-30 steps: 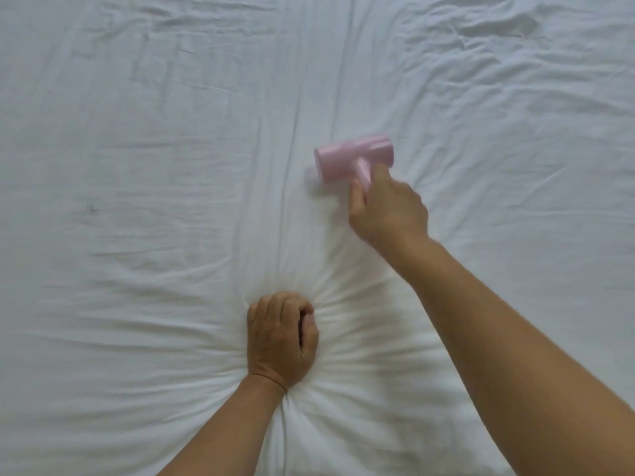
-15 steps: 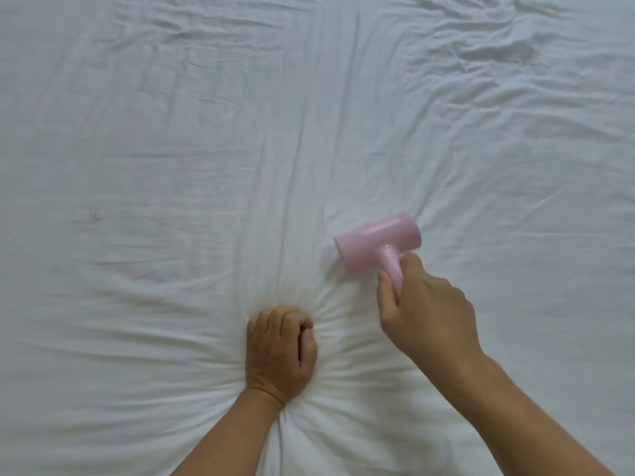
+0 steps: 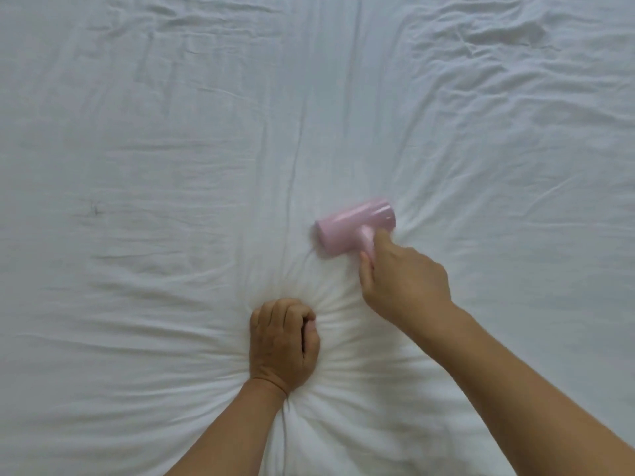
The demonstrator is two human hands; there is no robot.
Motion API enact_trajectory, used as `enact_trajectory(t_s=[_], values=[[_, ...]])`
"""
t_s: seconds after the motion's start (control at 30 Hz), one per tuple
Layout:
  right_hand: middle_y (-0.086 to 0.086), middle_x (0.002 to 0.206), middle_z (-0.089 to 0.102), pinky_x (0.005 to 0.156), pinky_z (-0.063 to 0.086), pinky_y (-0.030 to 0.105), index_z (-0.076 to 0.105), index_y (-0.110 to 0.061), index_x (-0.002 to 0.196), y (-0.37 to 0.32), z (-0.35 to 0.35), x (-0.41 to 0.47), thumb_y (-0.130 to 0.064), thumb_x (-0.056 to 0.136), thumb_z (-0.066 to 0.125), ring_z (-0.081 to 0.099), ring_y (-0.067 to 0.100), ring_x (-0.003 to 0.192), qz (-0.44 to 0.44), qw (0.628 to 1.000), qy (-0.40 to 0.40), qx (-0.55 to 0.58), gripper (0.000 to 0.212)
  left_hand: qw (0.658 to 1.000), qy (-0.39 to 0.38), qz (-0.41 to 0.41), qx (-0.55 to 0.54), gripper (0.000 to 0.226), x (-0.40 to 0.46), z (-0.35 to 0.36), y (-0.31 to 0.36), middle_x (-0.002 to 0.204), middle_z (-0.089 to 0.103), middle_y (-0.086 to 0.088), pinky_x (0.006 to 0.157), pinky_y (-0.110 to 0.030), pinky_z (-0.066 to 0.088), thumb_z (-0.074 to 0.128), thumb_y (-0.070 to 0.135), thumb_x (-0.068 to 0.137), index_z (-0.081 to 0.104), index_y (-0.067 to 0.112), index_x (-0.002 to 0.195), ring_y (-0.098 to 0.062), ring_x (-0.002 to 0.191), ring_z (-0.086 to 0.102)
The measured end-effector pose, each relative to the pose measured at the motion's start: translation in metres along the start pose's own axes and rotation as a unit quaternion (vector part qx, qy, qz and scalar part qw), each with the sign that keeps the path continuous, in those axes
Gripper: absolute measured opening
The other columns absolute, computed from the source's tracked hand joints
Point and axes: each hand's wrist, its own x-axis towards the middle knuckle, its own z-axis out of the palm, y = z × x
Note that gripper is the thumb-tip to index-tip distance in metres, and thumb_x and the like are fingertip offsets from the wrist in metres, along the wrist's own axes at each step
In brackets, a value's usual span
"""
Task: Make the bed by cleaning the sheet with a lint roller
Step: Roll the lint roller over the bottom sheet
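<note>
A wrinkled white sheet [image 3: 171, 132] fills the whole view. On it, right of the middle, lies a pink lint roller [image 3: 354, 228], blurred by motion, its drum across the sheet. My right hand [image 3: 405, 280] grips its short pink handle from the near side. My left hand [image 3: 283, 345] is a closed fist pressed down into the sheet, with creases fanning out from it. Nothing shows inside that fist. The two hands are apart, the roller a hand's width beyond and right of the fist.
A small dark speck or hair [image 3: 94, 207] lies on the sheet at the left. A long crease [image 3: 295, 149] runs away from me up the middle. Heavier wrinkles [image 3: 498, 36] bunch at the far right.
My right hand pulled the roller from far out on the sheet back toward me, then shifted it slightly away and left. My left fist has stayed in place.
</note>
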Motion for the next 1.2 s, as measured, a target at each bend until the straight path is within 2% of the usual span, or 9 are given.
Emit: enact_trajectory(t_s=[0.13, 0.23, 0.4, 0.57, 0.7, 0.83, 0.97, 1.07, 1.2], values=[[-0.004, 0.067, 0.05, 0.053, 0.032, 0.033, 0.036, -0.022, 0.098, 0.011, -0.013, -0.041, -0.046, 0.102, 0.033, 0.045, 0.023, 0.057, 0.015, 0.999, -0.003, -0.041, 0.024, 1.0, 0.009, 0.004, 0.005, 0.01, 0.001, 0.0, 0.002, 0.092, 0.059, -0.002, 0.076, -0.04, 0.036, 0.052, 0.024, 0.084, 0.048, 0.023, 0.093, -0.025, 0.081, 0.048], [0.0, 0.076, 0.051, 0.06, 0.034, 0.036, 0.041, -0.019, 0.1, -0.014, -0.022, 0.013, -0.047, 0.101, 0.038, 0.044, 0.03, 0.067, -0.023, 0.996, 0.082, 0.018, 0.028, 1.0, 0.013, 0.008, 0.006, 0.009, 0.002, -0.001, 0.002, 0.092, 0.058, -0.003, 0.076, -0.04, 0.036, 0.052, 0.024, 0.084, 0.048, 0.022, 0.093, -0.025, 0.082, 0.048], [0.004, 0.092, 0.052, 0.069, 0.035, 0.036, 0.049, -0.017, 0.116, -0.042, -0.006, 0.085, -0.045, 0.102, 0.037, 0.049, 0.03, 0.081, -0.023, 0.996, 0.039, 0.072, 0.033, 1.0, 0.013, 0.007, 0.012, 0.008, 0.0, 0.001, 0.0, 0.09, 0.058, -0.003, 0.075, -0.041, 0.037, 0.05, 0.023, 0.086, 0.055, 0.017, 0.088, -0.026, 0.08, 0.049], [-0.005, 0.07, 0.049, 0.055, 0.033, 0.034, 0.035, -0.027, 0.108, 0.013, 0.018, -0.035, -0.047, 0.101, 0.035, 0.049, 0.028, 0.063, -0.01, 0.999, 0.016, 0.026, 0.022, 1.0, 0.017, 0.005, 0.02, 0.008, 0.0, 0.0, 0.001, 0.09, 0.058, -0.003, 0.077, -0.04, 0.036, 0.052, 0.023, 0.084, 0.056, 0.016, 0.087, -0.026, 0.081, 0.049], [-0.007, 0.064, 0.049, 0.05, 0.027, 0.032, 0.041, -0.028, 0.108, 0.036, 0.002, -0.096, -0.05, 0.099, 0.034, 0.044, 0.024, 0.056, 0.018, 0.998, -0.015, -0.065, 0.025, 1.0, 0.013, -0.001, 0.025, 0.01, -0.001, 0.001, 0.0, 0.094, 0.057, -0.004, 0.078, -0.041, 0.037, 0.052, 0.024, 0.085, 0.057, 0.017, 0.089, -0.029, 0.083, 0.052], [-0.005, 0.063, 0.045, 0.051, 0.024, 0.033, 0.038, -0.022, 0.092, 0.0, 0.001, -0.044, -0.048, 0.1, 0.041, 0.044, 0.029, 0.059, -0.032, 0.997, 0.066, 0.021, 0.028, 0.999, 0.024, -0.013, 0.043, 0.013, -0.005, 0.002, 0.002, 0.106, 0.051, -0.002, 0.088, -0.043, 0.036, 0.051, 0.028, 0.085, 0.05, 0.022, 0.097, -0.029, 0.093, 0.05], [-0.001, 0.075, 0.053, 0.055, 0.031, 0.033, 0.039, -0.019, 0.095, -0.027, 0.017, 0.015, -0.046, 0.101, 0.04, 0.054, 0.029, 0.07, -0.044, 0.995, 0.057, 0.068, 0.027, 0.999, 0.029, 0.005, 0.039, 0.032, -0.005, 0.0, 0.002, 0.13, 0.054, -0.016, 0.111, -0.046, 0.032, 0.054, 0.023, 0.086, 0.052, 0.012, 0.116, -0.041, 0.119, 0.052], [-0.002, 0.072, 0.052, 0.054, 0.031, 0.033, 0.036, -0.023, 0.096, -0.01, 0.027, -0.01, -0.046, 0.101, 0.039, 0.052, 0.028, 0.066, -0.027, 0.996, 0.051, 0.069, 0.024, 0.999, 0.008, -0.004, 0.038, 0.052, 0.0, -0.002, 0.004, 0.15, 0.045, -0.023, 0.123, -0.054, 0.024, 0.052, 0.023, 0.087, 0.053, 0.002, 0.134, -0.043, 0.143, 0.039], [-0.007, 0.065, 0.048, 0.052, 0.038, 0.034, 0.036, -0.029, 0.106, 0.032, 0.038, -0.092, -0.047, 0.099, 0.037, 0.051, 0.027, 0.061, -0.005, 1.0, 0.01, 0.029, 0.02, 0.998, -0.03, -0.022, 0.043, 0.058, 0.006, -0.012, 0.013, 0.153, 0.049, -0.016, 0.123, -0.052, 0.027, 0.053, 0.026, 0.087, 0.056, 0.002, 0.139, -0.035, 0.147, 0.04]])
